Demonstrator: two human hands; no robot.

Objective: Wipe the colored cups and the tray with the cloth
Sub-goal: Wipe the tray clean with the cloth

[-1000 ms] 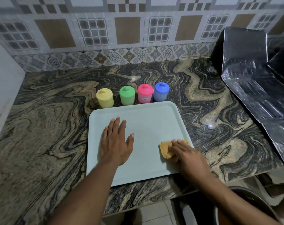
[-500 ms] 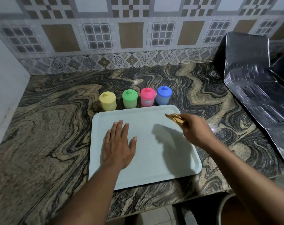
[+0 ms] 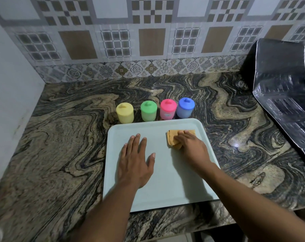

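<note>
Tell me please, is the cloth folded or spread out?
Folded: the cloth is a small thick pad with layered edges, pressed on the tray under the right hand.

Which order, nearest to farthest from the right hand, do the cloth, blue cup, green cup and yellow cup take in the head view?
1. The cloth, directly under the right hand on the tray.
2. The blue cup, at the right end of the row behind the tray.
3. The green cup, second from the left.
4. The yellow cup, at the left end.
</note>
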